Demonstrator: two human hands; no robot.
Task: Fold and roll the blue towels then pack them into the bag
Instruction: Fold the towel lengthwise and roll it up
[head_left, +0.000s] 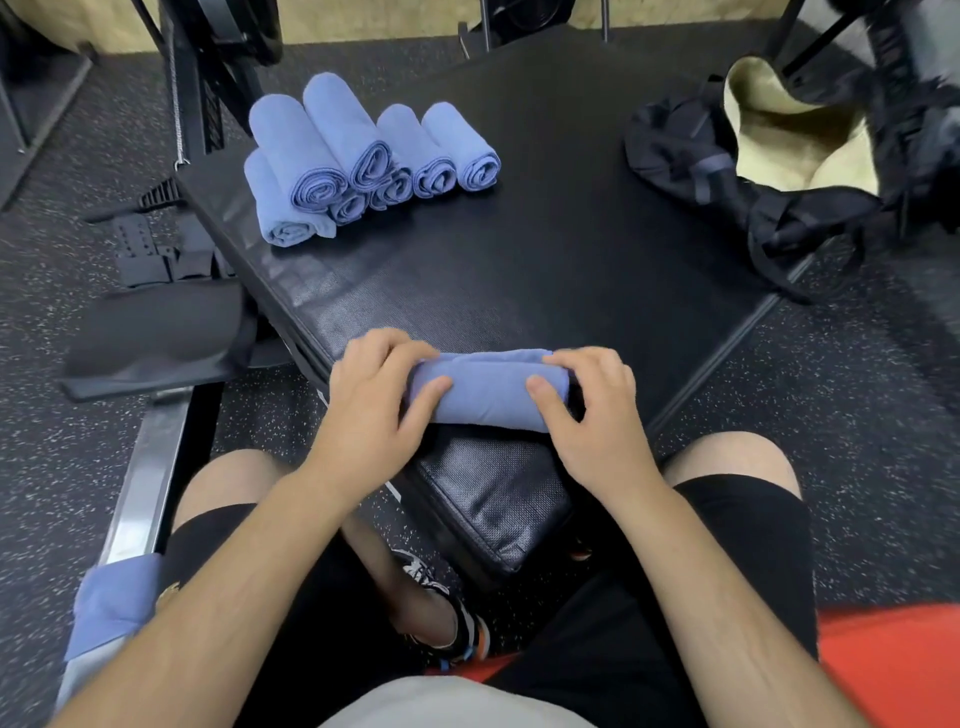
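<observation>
Now in hand: blue towel (488, 392), rolled, lying across the near corner of the black mat (519, 270).
Left hand (382, 387): gripping its left end.
Right hand (592, 400): gripping its right end.
Stack: perhaps seven rolled towels (358, 161), far left edge.
Bag (753, 171): open, far right corner.

Your left hand (376, 387): fingers curled over the left end of the towel roll (488, 392), thumb laid on its near face | your right hand (589, 402): fingers curled round the right end, thumb pressed on the near face | forearms: bare, reaching forward, converging, wrists level
</observation>
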